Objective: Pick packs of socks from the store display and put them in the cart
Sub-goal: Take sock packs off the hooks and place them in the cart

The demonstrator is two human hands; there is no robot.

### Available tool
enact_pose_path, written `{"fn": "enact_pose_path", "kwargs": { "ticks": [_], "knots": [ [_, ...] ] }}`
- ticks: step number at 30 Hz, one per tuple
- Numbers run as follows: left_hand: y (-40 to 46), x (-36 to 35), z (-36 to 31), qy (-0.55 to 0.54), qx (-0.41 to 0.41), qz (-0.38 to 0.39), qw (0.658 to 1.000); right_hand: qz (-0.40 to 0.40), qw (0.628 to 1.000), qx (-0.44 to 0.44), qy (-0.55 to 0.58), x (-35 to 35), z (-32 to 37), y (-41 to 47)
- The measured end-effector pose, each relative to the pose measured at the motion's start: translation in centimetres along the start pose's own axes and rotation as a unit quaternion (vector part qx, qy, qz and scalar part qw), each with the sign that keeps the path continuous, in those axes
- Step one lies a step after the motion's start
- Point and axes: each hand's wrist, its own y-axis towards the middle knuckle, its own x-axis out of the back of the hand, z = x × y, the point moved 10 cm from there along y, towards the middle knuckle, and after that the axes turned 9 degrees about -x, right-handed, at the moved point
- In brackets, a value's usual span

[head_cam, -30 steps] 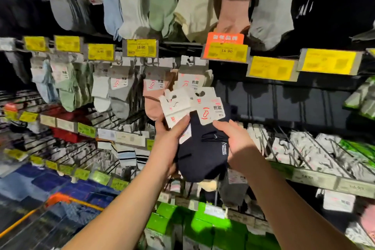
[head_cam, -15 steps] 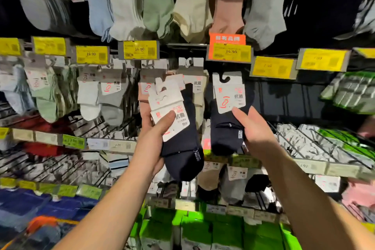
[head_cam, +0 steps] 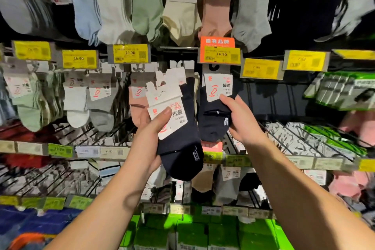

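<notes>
Sock display wall [head_cam: 263,95], yellow price tags [head_cam: 129,53] above both hands. Left hand [head_cam: 151,134] grips navy sock packs [head_cam: 178,140]; right hand [head_cam: 243,122] grasps hanging navy pack [head_cam: 213,119].

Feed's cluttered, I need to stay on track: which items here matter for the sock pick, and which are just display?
Job: left hand gripping navy sock packs; right hand on hanging navy pack.
Display: pastel socks, yellow price tags, green boxes.
</notes>
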Motion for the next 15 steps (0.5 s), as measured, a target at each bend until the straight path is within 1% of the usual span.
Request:
{"fn": "enact_pose_path", "kwargs": {
  "ticks": [4,8,15],
  "knots": [
    [0.4,0.1,-0.1,0.006,0.002,-0.002,1.000,-0.011,1.000,-0.003,0.003,-0.5,0.2,0.5],
    [0.7,0.0,-0.2,0.006,-0.001,-0.005,1.000,-0.039,0.999,-0.020,0.001,0.2,-0.7,1.5],
    [1.1,-0.2,0.1,0.019,0.003,0.011,1.000,-0.058,0.997,-0.028,-0.034,0.9,-0.9,3.8]
  ]
}}
